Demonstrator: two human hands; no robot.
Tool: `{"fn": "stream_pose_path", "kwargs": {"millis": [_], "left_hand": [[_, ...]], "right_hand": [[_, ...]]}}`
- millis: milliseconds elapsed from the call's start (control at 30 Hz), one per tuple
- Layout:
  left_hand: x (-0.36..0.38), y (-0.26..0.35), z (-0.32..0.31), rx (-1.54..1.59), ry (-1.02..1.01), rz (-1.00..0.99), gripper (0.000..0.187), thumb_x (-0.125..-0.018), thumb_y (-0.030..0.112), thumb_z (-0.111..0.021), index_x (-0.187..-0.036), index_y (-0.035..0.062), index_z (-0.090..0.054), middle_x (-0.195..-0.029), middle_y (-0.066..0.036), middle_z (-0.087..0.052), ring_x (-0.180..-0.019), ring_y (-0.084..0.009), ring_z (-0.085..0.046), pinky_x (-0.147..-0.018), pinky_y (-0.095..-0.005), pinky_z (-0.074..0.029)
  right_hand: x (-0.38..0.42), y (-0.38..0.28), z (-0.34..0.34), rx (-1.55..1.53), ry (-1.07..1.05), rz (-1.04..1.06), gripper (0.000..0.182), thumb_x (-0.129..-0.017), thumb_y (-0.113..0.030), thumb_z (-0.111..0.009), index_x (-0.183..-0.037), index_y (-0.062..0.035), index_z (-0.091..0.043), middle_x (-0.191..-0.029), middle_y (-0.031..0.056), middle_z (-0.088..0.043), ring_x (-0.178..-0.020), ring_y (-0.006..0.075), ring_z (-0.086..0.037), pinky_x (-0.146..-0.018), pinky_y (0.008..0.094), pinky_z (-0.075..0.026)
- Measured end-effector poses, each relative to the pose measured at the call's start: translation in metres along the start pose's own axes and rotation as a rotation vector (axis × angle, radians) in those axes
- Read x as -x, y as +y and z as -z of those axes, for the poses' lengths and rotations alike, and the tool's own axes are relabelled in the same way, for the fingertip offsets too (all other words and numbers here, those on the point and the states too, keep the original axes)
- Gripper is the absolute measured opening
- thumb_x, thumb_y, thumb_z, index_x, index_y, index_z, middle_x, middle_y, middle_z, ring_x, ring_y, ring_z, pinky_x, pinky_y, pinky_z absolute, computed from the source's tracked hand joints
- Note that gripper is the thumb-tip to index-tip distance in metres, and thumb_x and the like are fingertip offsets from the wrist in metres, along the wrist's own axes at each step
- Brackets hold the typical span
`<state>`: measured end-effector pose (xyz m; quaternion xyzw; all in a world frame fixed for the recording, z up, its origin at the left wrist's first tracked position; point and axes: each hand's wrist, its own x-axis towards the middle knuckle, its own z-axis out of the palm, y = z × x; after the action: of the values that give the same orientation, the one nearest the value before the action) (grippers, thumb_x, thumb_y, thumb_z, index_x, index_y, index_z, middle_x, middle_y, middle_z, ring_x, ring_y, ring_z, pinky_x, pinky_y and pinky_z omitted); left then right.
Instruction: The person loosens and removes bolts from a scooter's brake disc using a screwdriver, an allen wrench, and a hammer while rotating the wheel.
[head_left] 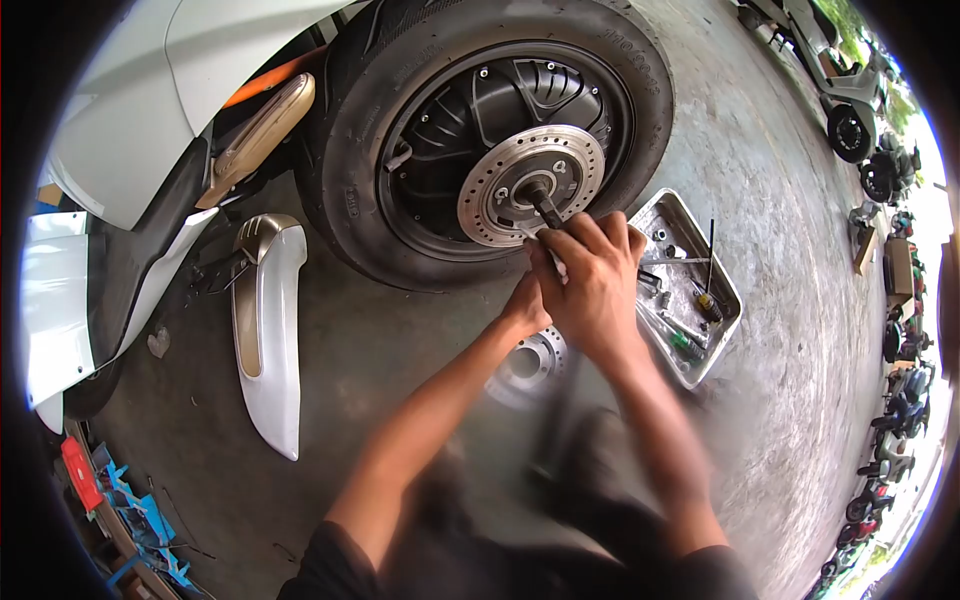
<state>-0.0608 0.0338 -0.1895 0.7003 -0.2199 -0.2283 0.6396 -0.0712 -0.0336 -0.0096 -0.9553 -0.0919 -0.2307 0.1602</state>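
Note:
A large black wheel [360,200] with a perforated brake disc [480,205] on its hub fills the top middle. A dark metal tool [546,208] reaches from the disc's centre to my hands. My right hand [592,285] is wrapped round the tool's near end, just below the disc. Close against it on the left, my left hand [530,300] is closed too, its fingers mostly hidden behind the right one. A second perforated disc [548,358] lies on the floor below my hands.
A metal tray [741,300] of tools and small parts lies right of my hands. On the left are a white and gold panel [283,350] and a white vehicle body [120,130]. Scooters [848,130] line the far right.

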Motion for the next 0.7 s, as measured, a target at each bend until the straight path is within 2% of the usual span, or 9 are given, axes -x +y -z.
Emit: {"fn": "stream_pose_path", "kwargs": {"millis": [67, 100, 167, 200, 267, 300, 367, 433, 700], "left_hand": [[0.038, 0.005, 0.027, -0.017, -0.006, 0.038, 0.026, -0.099, 0.02, -0.056, -0.098, -0.0047, -0.064, -0.084, -0.013, -0.07, -0.08, -0.0214, -0.068, -0.075, -0.036, -0.052], [0.063, 0.009, 0.046, -0.023, 0.003, 0.066, 0.026, -0.099, 0.02, -0.056, -0.099, -0.0047, -0.064, -0.085, -0.013, -0.07, -0.081, -0.021, -0.068, -0.076, -0.0358, -0.052], [0.103, 0.023, 0.086, -0.021, 0.059, 0.13, 0.03, -0.1, 0.023, -0.056, -0.098, -0.0039, -0.067, -0.081, -0.011, -0.068, -0.076, -0.0171, -0.066, -0.073, -0.0335, -0.051], [0.12, 0.029, 0.107, 0.022, 0.112, 0.15, 0.03, -0.101, 0.024, -0.056, -0.099, -0.0032, -0.068, -0.08, -0.009, -0.068, -0.074, -0.015, -0.065, -0.071, -0.0312, -0.05], [0.137, 0.059, 0.137, 0.028, 0.26, 0.146, 0.03, -0.101, 0.025, -0.057, -0.102, -0.0022, -0.069, -0.08, -0.005, -0.067, -0.072, -0.0117, -0.062, -0.068, -0.0271, -0.049], [0.139, 0.08, 0.148, -0.009, 0.354, 0.117, 0.029, -0.101, 0.025, -0.059, -0.103, -0.0019, -0.07, -0.079, -0.004, -0.066, -0.071, -0.0104, -0.061, -0.066, -0.0254, -0.048], [0.14, 0.103, 0.166, -0.07, 0.39, 0.063, 0.028, -0.1, 0.024, -0.06, -0.103, -0.0024, -0.069, -0.08, -0.005, -0.066, -0.071, -0.0101, -0.061, -0.065, -0.0251, -0.048], [0.136, 0.124, 0.173, -0.105, 0.457, -0.019, 0.026, -0.099, 0.021, -0.063, -0.103, -0.0042, -0.069, -0.081, -0.006, -0.068, -0.07, -0.0106, -0.062, -0.064, -0.0263, -0.049], [0.108, 0.189, 0.199, -0.539, 0.49, -0.187, 0.021, -0.094, 0.019, -0.068, -0.1, -0.002, -0.069, -0.074, -0.008, -0.066, -0.062, -0.0121, -0.059, -0.057, -0.0268, -0.046]], "right_hand": [[-0.006, 0.0, 0.003, 0.007, -0.005, -0.097, 0.015, -0.084, -0.022, -0.073, -0.09, -0.0077, -0.076, -0.099, 0.006, -0.062, -0.096, 0.0283, -0.051, -0.087, 0.0441, -0.036], [-0.009, -0.001, -0.001, 0.008, 0.001, -0.108, 0.015, -0.084, -0.022, -0.073, -0.09, -0.0077, -0.076, -0.099, 0.006, -0.062, -0.096, 0.0283, -0.051, -0.087, 0.0441, -0.036], [-0.017, -0.005, -0.013, -0.029, 0.01, -0.115, 0.016, -0.084, -0.023, -0.07, -0.089, -0.0084, -0.075, -0.109, 0.0112, -0.057, -0.105, 0.0342, -0.048, -0.093, 0.0501, -0.035], [-0.02, -0.007, -0.02, -0.057, 0.019, -0.159, 0.02, -0.084, -0.024, -0.068, -0.09, -0.0064, -0.076, -0.118, 0.0141, -0.055, -0.11, 0.0365, -0.046, -0.096, 0.0521, -0.035], [-0.021, -0.009, -0.032, -0.065, 0.007, -0.238, 0.021, -0.084, -0.025, -0.068, -0.089, -0.006, -0.077, -0.121, 0.0143, -0.055, -0.111, 0.0369, -0.046, -0.096, 0.0524, -0.036], [-0.022, -0.011, -0.036, -0.068, -0.008, -0.305, 0.022, -0.084, -0.025, -0.067, -0.089, -0.0055, -0.077, -0.124, 0.0145, -0.054, -0.112, 0.0373, -0.046, -0.096, 0.0528, -0.036], [-0.023, -0.018, -0.037, -0.08, -0.019, -0.333, 0.025, -0.085, -0.027, -0.067, -0.089, -0.0051, -0.078, -0.126, 0.015, -0.054, -0.114, 0.0381, -0.045, -0.095, 0.0533, -0.037], [-0.03, -0.021, -0.034, -0.128, -0.093, -0.468, 0.026, -0.086, -0.028, -0.066, -0.091, -0.0055, -0.078, -0.126, 0.0151, -0.054, -0.115, 0.0389, -0.045, -0.093, 0.0537, -0.039], [-0.042, -0.018, -0.029, -0.073, -0.222, -0.455, 0.031, -0.087, -0.03, -0.064, -0.089, -0.0029, -0.078, -0.126, 0.0177, -0.053, -0.113, 0.0421, -0.047, -0.084, 0.058, -0.043]]}}
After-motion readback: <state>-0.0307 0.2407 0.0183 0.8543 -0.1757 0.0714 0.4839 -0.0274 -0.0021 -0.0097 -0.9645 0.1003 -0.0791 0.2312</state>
